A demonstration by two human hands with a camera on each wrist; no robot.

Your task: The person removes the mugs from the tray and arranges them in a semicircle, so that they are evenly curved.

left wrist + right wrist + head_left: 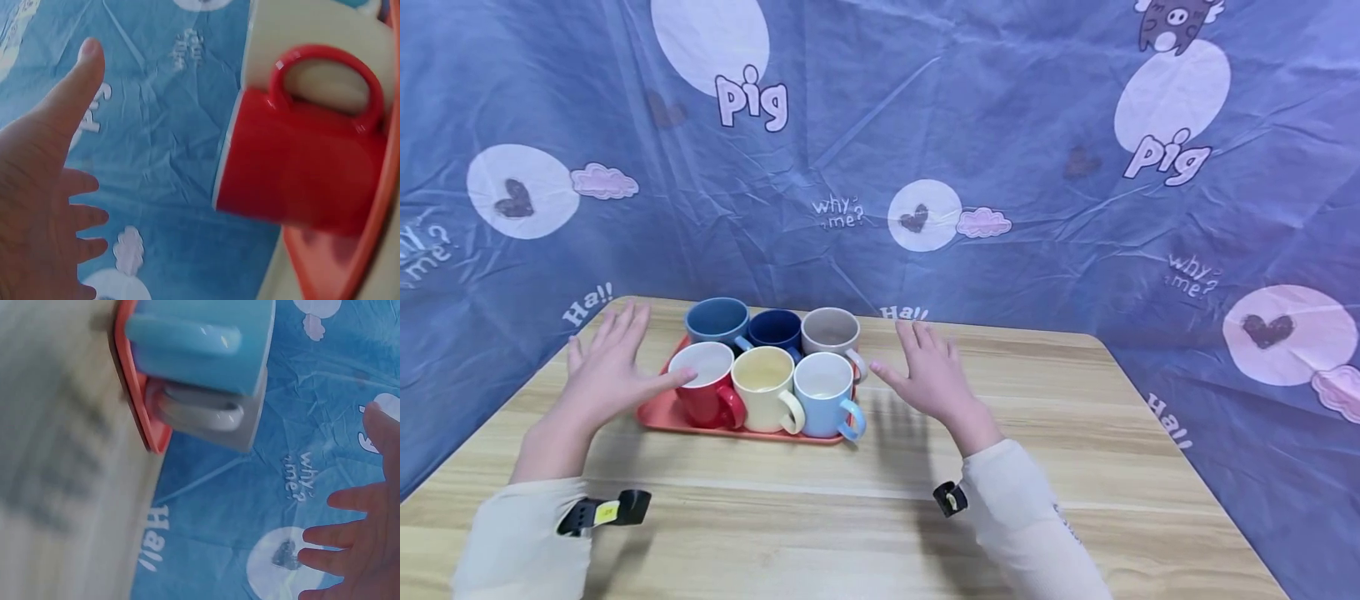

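Observation:
Several mugs stand upright in two rows on an orange-red tray (658, 413). In the front row are a red mug (702, 404), a cream mug (763, 404) and a light blue mug (822, 404). Behind them stand a teal mug (718, 321), a navy mug (773, 330) and a grey mug (830, 330). My left hand (606, 375), fingers spread, is raised by the tray's left side, its thumb overlapping the red mug in the head view. To the right of the tray my right hand (932, 375) hovers with fingers spread, holding nothing.
The tray rests toward the back left of a wood-grain table (1000, 500). A blue printed cloth (865, 108) hangs behind the table and along its sides. Each wrist wears a black strap, such as the left strap (606, 511).

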